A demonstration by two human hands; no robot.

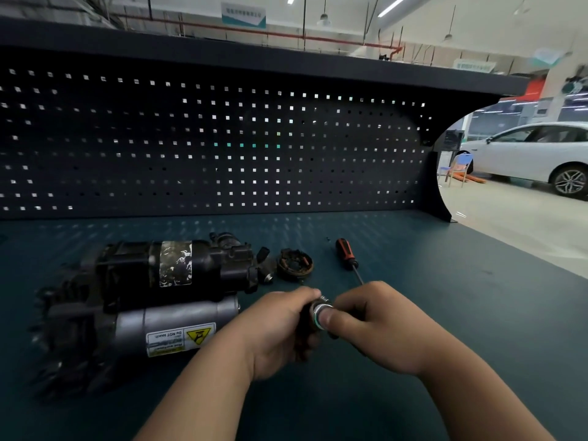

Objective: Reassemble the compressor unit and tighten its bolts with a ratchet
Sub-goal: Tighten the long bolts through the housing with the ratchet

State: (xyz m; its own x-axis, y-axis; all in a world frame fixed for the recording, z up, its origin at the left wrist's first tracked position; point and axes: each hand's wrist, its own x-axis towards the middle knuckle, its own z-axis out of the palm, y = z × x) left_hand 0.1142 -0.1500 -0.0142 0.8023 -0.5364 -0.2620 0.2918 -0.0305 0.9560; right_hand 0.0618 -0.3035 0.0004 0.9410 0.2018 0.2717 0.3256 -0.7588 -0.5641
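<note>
The compressor unit (149, 281) lies on its side at the left of the dark green bench: a black motor body with a torn label above a silver cylinder with a yellow warning sticker. My left hand (276, 332) grips a small dark cylindrical part (310, 323) with a metal ring at its end. My right hand (378, 326) pinches that ring end, thumb pressed on it. A round brown brush-holder part (295, 264) rests to the right of the compressor. No ratchet is in view.
A screwdriver (346, 254) with a black and orange handle lies behind my right hand, shaft pointing toward me. A dark pegboard (206, 148) walls off the bench's back. A white car (534, 154) stands on the shop floor at the right.
</note>
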